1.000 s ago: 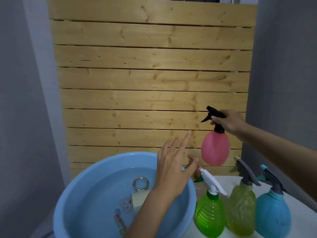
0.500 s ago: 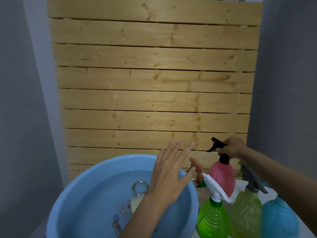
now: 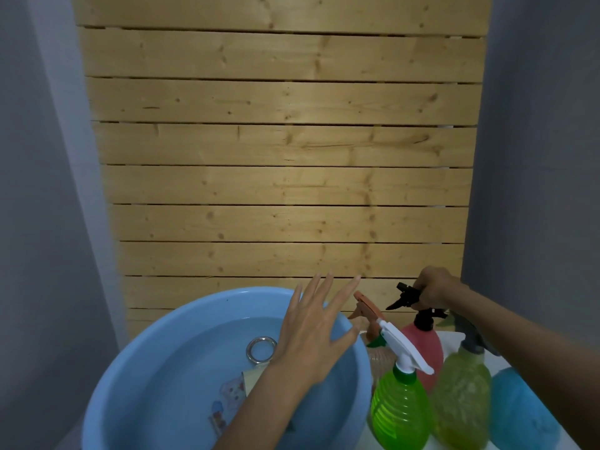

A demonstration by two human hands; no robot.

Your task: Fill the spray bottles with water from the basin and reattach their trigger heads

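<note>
Down comes the pink bottle [image 3: 423, 347]: a second ago you held it high against the slats, and now it sits low in the cluster, behind the green bottle [image 3: 401, 414]. Your right hand [image 3: 433, 290] grips its black trigger head [image 3: 406, 297], fingers curled round the top. Whether the base has met the white table [image 3: 453, 337] you can't tell from here, because the green bottle hides it.

That's the first risk. Let go too early and the pink bottle could tip, and it has neighbours crowded on every side: the orange trigger head [image 3: 367, 306] just to its left, the yellow-green bottle [image 3: 461, 394] to its right, the blue bottle [image 3: 516, 410] beyond. One lean could set off a row of knocks.

Second, you're carrying it by the head alone. If that head isn't screwed fully home, the weight of the water could pull the body free.

Your left hand [image 3: 315, 332] is spread wide, holding nothing, above the far side of the basin [image 3: 107, 384]. Its fingertips reach close to the orange trigger head, so a careless sweep could clip it and topple that bottle.

Out in the basin's water, a metal ring [image 3: 261, 349] and a cup [image 3: 233, 393] lie well clear of all this.
</note>
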